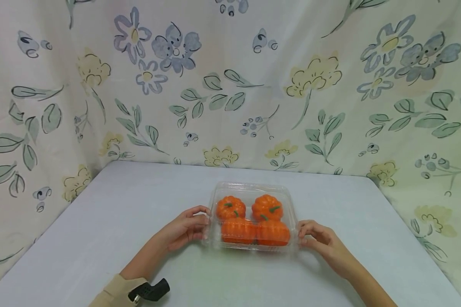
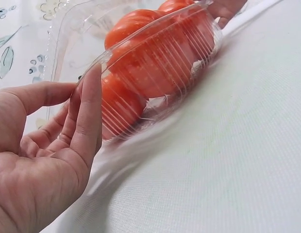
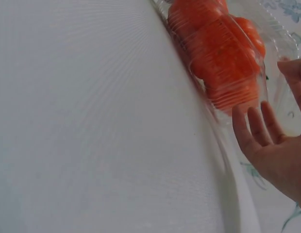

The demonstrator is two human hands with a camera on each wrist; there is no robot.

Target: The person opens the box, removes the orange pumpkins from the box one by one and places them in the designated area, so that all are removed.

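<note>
A clear plastic clamshell container (image 1: pixel 249 246) with ribbed sides stands on the table, several orange toy pumpkins (image 1: pixel 266 207) with green stems inside. Whether its lid is fully closed, I cannot tell. At its left side my left hand (image 1: pixel 186 228) pinches the rim between thumb and fingers, plain in the left wrist view, where the hand (image 2: pixel 53 145) is close up. My right hand (image 1: pixel 322 243) is at the container's right side. In the right wrist view that hand (image 3: pixel 279 141) has its fingers spread, fingertips against or very near the plastic wall, thumb and fingers apart.
A white cloth covers the table (image 1: pixel 146 187). Behind it and at both sides hangs a floral curtain (image 1: pixel 223 85). A black strap piece (image 1: pixel 150 291) sits by the beige sleeve (image 1: pixel 117 292) on the left arm.
</note>
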